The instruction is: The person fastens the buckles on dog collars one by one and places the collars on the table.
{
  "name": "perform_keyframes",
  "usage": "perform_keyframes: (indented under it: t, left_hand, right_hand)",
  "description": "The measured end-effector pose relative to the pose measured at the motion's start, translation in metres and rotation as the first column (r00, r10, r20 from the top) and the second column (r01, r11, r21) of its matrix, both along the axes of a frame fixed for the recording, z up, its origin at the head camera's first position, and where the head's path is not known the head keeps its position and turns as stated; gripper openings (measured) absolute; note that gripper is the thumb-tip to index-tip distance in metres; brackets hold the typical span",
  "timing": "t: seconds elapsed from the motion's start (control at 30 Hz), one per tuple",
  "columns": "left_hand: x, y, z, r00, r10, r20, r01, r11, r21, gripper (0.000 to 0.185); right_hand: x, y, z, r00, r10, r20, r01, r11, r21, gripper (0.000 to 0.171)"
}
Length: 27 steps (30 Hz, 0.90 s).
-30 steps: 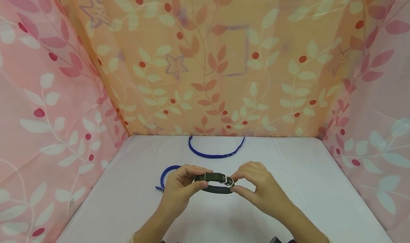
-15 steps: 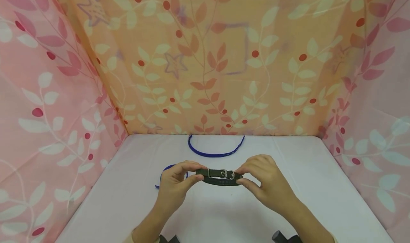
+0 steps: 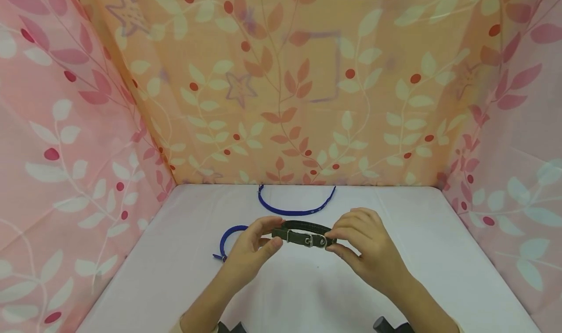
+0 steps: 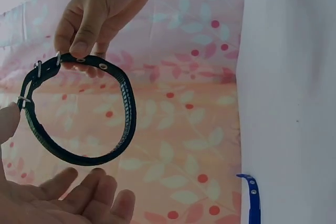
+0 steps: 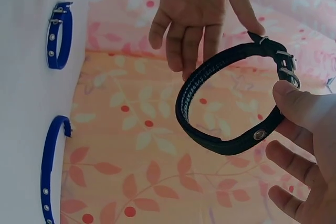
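A dark green collar [image 3: 303, 237], buckled into a loop with a silver buckle [image 3: 309, 240], hangs just above the white table between both hands. My right hand [image 3: 335, 238] pinches its right side between thumb and forefinger, as the left wrist view shows [image 4: 79, 43]. My left hand [image 3: 265, 235] is at the loop's left end. Only its thumb [image 5: 252, 24] touches the strap near the buckle, and its fingers [image 5: 184, 45] hang straight, clear of the collar [image 5: 210, 140].
An unbuckled blue collar [image 3: 294, 209] lies near the back wall. A second blue collar [image 3: 228, 238] lies curled on the table [image 3: 439, 260] behind my left hand. Leaf-print fabric walls [image 3: 66, 152] close in the left, back and right sides.
The collar has risen a little and tipped, so its loop now shows. My left hand has loosened from a pinch to a thumb touch. The right hand keeps its pinch.
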<state>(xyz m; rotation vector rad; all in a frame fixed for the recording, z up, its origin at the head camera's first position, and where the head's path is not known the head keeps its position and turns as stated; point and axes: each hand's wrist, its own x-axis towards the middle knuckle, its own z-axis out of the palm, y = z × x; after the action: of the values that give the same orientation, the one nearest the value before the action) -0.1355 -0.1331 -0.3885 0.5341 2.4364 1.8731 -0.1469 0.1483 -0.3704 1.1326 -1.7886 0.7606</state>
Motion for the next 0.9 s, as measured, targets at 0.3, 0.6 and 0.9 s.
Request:
perform_keyframes:
  t: [0.3,0.6,0.9]
  left_hand:
    - [0.001,-0.004,0.005,0.990,-0.137,0.036,0.135,0.990,0.046,0.062]
    - [0.001,-0.007,0.007,0.965,-0.222,-0.140,0.222,0.975,-0.013,0.056]
    - [-0.001,-0.005,0.005,0.957,-0.179,-0.229,0.172,0.984,-0.049,0.062]
  right_hand:
    - [-0.001,0.000,0.004,0.994,0.107,-0.022,-0.108,0.994,-0.011,0.024]
    - [0.003,0.016,0.000,0.918,-0.016,0.395,0.020,1.000,-0.007,0.058]
    - [0.003,0.019,0.000,0.747,-0.234,0.622,0.209,0.971,0.115,0.078]
